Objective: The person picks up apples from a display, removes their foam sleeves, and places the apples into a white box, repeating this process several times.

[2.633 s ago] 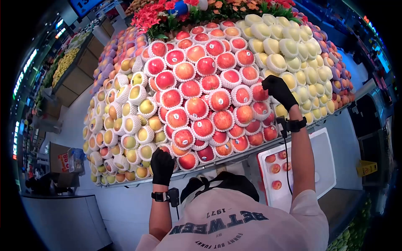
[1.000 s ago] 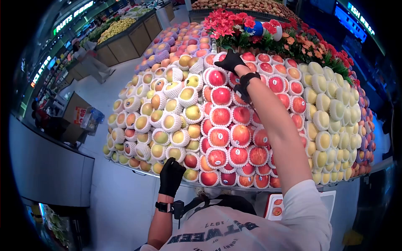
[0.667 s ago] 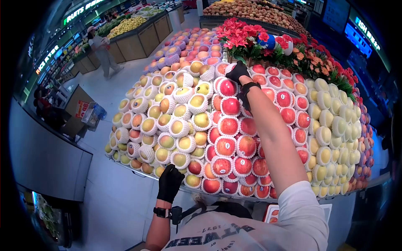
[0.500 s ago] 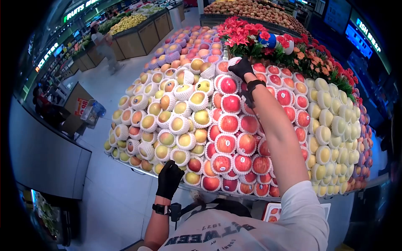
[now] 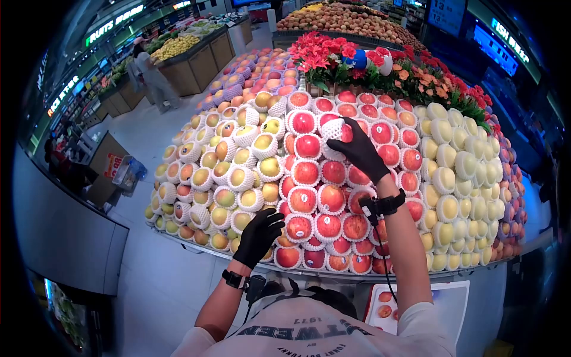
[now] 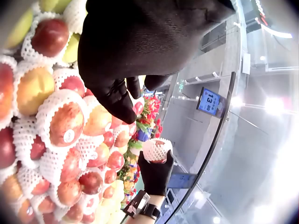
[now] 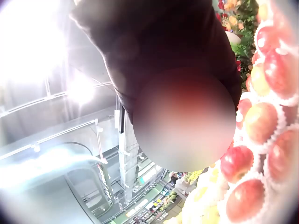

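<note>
My right hand (image 5: 363, 152), in a black glove, grips a red apple (image 5: 347, 133) in a white foam net, over the upper part of the red apple pile. In the left wrist view the same netted apple (image 6: 156, 150) sits above the right hand's (image 6: 156, 175) fingers. A blurred round shape (image 7: 184, 130) fills the middle of the right wrist view below the dark glove. My left hand (image 5: 259, 235), also gloved in black, hovers at the front edge of the pile with loosely bent fingers and nothing in it. Netted red apples (image 5: 303, 199) lie in rows just beside it.
Yellow-green netted fruit (image 5: 226, 196) is heaped on the left, pale yellow netted fruit (image 5: 455, 178) on the right. Red and orange flowers (image 5: 321, 53) border the back. A white box (image 5: 440, 303) with a few apples stands below the display's front edge. A person (image 5: 148, 71) walks at far left.
My right hand has come back from the top of the pile, towards me, with a netted apple in its grip. The left hand has risen slightly to the right, its fingers loosening.
</note>
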`<move>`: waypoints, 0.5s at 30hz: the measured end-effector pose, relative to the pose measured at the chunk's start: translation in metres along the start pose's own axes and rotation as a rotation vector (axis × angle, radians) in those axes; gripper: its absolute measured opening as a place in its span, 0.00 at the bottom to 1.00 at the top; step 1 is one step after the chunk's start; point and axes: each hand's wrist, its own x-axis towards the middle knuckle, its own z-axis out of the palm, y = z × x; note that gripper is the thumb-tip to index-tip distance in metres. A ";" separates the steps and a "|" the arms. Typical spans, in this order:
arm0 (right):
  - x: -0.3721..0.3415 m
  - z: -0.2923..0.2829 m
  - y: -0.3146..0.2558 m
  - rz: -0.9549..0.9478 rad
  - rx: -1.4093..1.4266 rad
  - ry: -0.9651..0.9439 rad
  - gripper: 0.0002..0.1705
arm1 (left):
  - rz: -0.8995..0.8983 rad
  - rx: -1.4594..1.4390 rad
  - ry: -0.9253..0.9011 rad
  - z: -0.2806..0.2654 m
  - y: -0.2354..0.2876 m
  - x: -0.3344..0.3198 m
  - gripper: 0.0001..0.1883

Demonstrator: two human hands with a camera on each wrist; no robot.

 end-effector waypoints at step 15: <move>-0.178 0.069 -0.039 -0.029 -0.264 -0.049 0.45 | -0.451 -0.340 -0.304 0.060 -0.024 0.029 0.31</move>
